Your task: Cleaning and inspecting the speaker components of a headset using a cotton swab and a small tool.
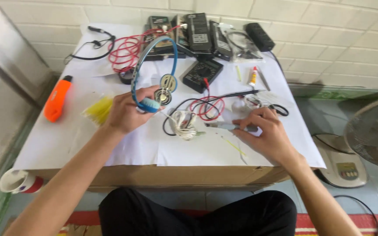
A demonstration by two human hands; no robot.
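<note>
Low in the middle, the right hand (pixel 265 131) is closed on a thin grey tool (pixel 230 126) lying flat on the white paper (pixel 145 146). The left hand (pixel 125 111) is closed around the blue headband (pixel 147 61) of a headset, held up left of the middle. Its small round speaker (pixel 168 81) hangs loose on thin wires (they look easy to snap). I think a quick pull could tear them, or the red and black leads (pixel 204 107) could snag the white cord (pixel 183 122). The tool's tip could poke a finger too. The paper is smooth. Further up sit a black boxy meter (pixel 202 74) and a glue tube (pixel 253 76). At the far left lies a shiny orange knife (pixel 57 98).
</note>
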